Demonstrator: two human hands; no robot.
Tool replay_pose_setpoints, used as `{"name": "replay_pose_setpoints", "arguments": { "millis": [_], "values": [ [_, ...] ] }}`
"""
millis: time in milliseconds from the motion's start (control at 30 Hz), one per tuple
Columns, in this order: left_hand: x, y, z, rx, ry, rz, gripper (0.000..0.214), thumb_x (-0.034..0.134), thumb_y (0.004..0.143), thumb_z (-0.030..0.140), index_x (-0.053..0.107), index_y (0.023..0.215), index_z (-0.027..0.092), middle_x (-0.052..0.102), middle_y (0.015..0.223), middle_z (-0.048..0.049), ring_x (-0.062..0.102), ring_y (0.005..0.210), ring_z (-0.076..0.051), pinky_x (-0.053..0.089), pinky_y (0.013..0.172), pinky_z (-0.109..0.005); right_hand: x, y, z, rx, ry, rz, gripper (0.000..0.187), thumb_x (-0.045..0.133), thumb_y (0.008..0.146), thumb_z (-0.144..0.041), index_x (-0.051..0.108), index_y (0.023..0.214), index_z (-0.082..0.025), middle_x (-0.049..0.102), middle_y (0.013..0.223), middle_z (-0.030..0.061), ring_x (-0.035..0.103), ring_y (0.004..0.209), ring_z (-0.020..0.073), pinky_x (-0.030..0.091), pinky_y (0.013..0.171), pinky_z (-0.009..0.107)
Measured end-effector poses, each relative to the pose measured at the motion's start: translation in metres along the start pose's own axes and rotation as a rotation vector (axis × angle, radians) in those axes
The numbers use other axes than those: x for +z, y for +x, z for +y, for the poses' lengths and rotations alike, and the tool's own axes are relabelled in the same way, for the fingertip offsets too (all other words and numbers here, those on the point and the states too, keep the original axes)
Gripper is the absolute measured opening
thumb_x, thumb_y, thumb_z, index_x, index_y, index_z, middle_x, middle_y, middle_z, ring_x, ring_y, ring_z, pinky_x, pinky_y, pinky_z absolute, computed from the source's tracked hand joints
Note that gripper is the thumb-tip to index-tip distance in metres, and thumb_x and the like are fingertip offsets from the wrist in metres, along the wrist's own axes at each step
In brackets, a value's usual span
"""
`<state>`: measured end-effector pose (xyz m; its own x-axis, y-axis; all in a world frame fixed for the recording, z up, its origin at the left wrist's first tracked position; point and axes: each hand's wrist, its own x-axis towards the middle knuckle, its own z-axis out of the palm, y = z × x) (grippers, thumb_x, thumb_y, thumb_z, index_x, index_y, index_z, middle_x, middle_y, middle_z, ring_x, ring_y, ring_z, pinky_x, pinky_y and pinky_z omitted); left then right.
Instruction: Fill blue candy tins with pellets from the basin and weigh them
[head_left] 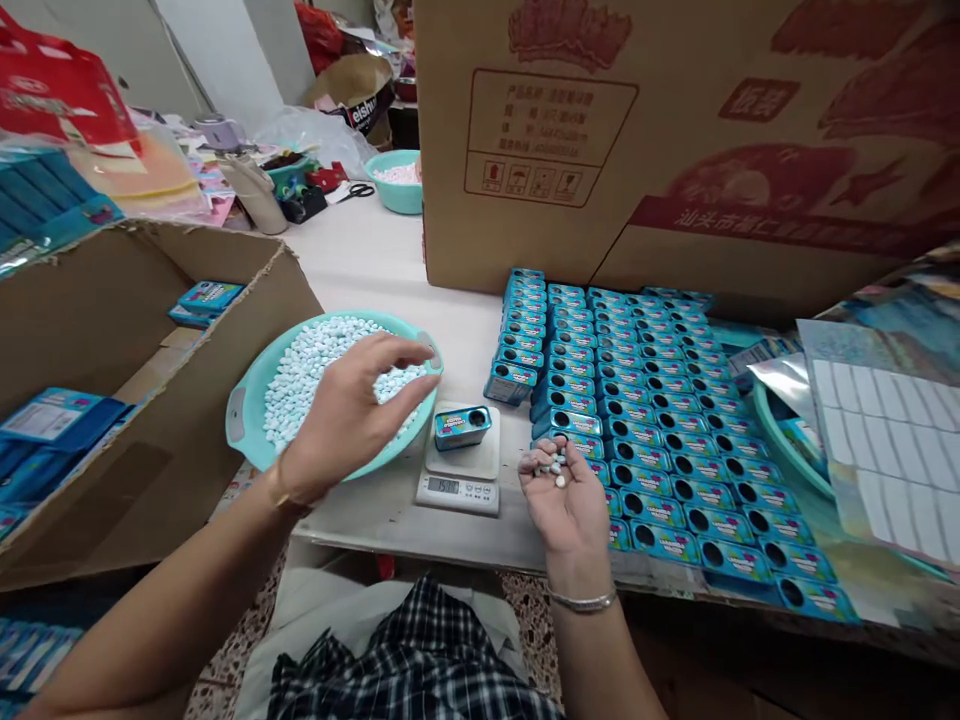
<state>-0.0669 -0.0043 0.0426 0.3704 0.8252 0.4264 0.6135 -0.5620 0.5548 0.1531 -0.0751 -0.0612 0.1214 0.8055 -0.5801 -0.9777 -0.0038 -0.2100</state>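
Head view: right hand (570,500) curls around pellets (556,467) palm-up, likely so none spill, scale (465,466) and box (463,428) just left of it; left hand (351,408), thumb and fingers apart, hovers over basin (255,385).

Bowl (235,415) left of scale (458,494), candies (304,380) in it. Box (462,428) on scale. Box rows (646,478) right, carton (675,130) behind them.

The bare left hand (349,410) has a thin, gold-coloured bracelet (282,482) at its wrist. The bare right hand (566,505) has a thicker, shiny, silver-coloured bracelet (583,603). Black-and-white checked cloth clothing (420,655) covers the body. Both forearms are bare.
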Motion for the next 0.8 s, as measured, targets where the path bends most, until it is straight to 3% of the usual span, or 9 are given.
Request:
{"name": "replay_pose_setpoints", "arguments": {
  "millis": [100,233,400,533,667,800],
  "values": [
    [-0.002,-0.016,-0.025,-0.023,0.137,-0.051,0.043,0.063,0.085,0.042,0.054,0.122,0.022,0.061,0.117,-0.0076,0.054,0.111,-0.025,0.043,0.097,-0.041,-0.004,0.003,0.002,-0.017,-0.028,0.029,0.019,0.043,0.093,-0.019,0.058,0.082,-0.016,0.054,0.069,-0.0020,0.053,0.058,0.0074,0.052,0.057,0.021],
    [0.030,-0.037,-0.043,-0.009,0.255,-0.219,0.067,0.065,0.079,0.053,0.044,0.134,0.020,0.056,0.127,-0.0124,0.048,0.119,-0.032,0.034,0.104,-0.051,0.001,0.011,0.007,-0.028,-0.055,0.108,0.017,0.047,0.092,-0.019,0.060,0.083,-0.016,0.058,0.073,-0.0001,0.059,0.066,0.0093,0.055,0.064,0.024],
    [0.068,-0.045,-0.041,-0.053,0.306,-0.325,0.061,0.062,0.084,0.046,0.041,0.135,0.020,0.055,0.130,-0.0123,0.041,0.126,-0.034,0.018,0.110,-0.063,0.008,0.020,0.006,-0.086,-0.069,0.128,0.015,0.050,0.092,-0.020,0.062,0.086,-0.015,0.065,0.080,0.0010,0.065,0.075,0.0102,0.058,0.077,0.028],
    [0.086,-0.044,-0.039,-0.048,0.295,-0.328,0.054,0.063,0.084,0.040,0.045,0.130,0.021,0.060,0.123,-0.0105,0.042,0.127,-0.032,0.011,0.113,-0.063,0.009,0.026,0.008,-0.117,-0.071,0.142,0.016,0.049,0.093,-0.021,0.063,0.087,-0.015,0.068,0.085,0.0019,0.067,0.083,0.0110,0.056,0.086,0.030],
    [0.096,-0.043,-0.039,-0.037,0.273,-0.249,0.034,0.059,0.087,0.036,0.055,0.117,0.021,0.063,0.113,-0.0084,0.050,0.119,-0.026,0.007,0.116,-0.059,0.007,0.030,0.012,-0.125,-0.071,0.136,0.018,0.047,0.093,-0.021,0.063,0.086,-0.016,0.069,0.085,0.0017,0.068,0.085,0.0112,0.055,0.089,0.031],
    [0.093,-0.036,-0.027,-0.001,0.238,-0.245,0.026,0.062,0.083,0.032,0.061,0.108,0.023,0.062,0.101,-0.0051,0.055,0.104,-0.024,0.010,0.115,-0.058,0.004,0.032,0.016,-0.126,-0.065,0.104,0.014,0.050,0.091,-0.022,0.062,0.086,-0.017,0.069,0.085,0.0008,0.068,0.087,0.0115,0.054,0.091,0.032]
  ]
}}
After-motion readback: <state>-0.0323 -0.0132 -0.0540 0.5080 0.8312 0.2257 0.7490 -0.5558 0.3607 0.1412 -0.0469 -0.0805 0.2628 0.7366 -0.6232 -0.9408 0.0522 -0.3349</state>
